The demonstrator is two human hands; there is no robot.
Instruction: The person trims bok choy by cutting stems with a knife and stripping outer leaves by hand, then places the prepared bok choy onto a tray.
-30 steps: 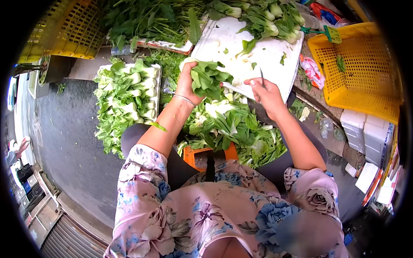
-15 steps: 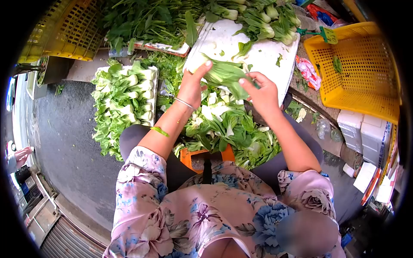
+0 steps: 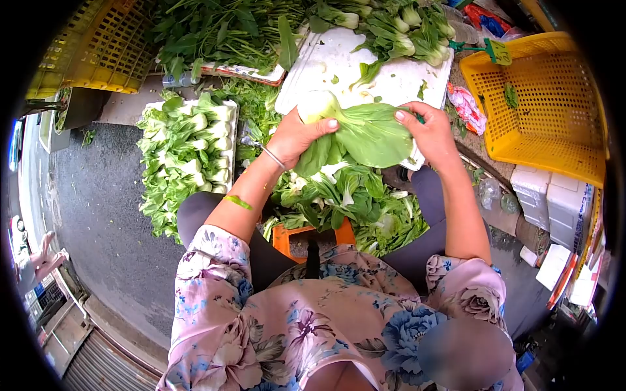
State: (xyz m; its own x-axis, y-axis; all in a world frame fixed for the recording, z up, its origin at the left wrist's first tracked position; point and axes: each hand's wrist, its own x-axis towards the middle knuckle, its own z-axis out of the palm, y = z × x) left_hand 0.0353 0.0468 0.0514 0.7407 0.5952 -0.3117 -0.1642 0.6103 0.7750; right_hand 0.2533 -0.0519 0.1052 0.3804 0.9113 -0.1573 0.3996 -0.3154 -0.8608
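Observation:
A head of bok choy [image 3: 372,133] is stretched between my two hands over the lap area. My left hand [image 3: 297,138] grips it by the pale base, thumb across the stalks. On the other side, my right hand [image 3: 427,130] pinches the edge of a broad outer leaf between thumb and fingers. Just beyond lies a white board [image 3: 391,85] with leaf scraps and a few bok choy heads [image 3: 404,32] at its far end. Beneath my hands is a heap of loose leaves [image 3: 345,195].
To the left, a white tray [image 3: 233,140] carries rows of bok choy. Dark leafy greens [image 3: 228,39] are piled behind it. A yellow basket [image 3: 541,104] stands at right, another yellow crate [image 3: 98,45] at upper left. White foam boxes [image 3: 554,202] sit below the right basket.
The bok choy has turned, so its broad leaf now spreads flat to the right. My right hand has moved right and up, now holding the leaf edge. My left hand stays on the base.

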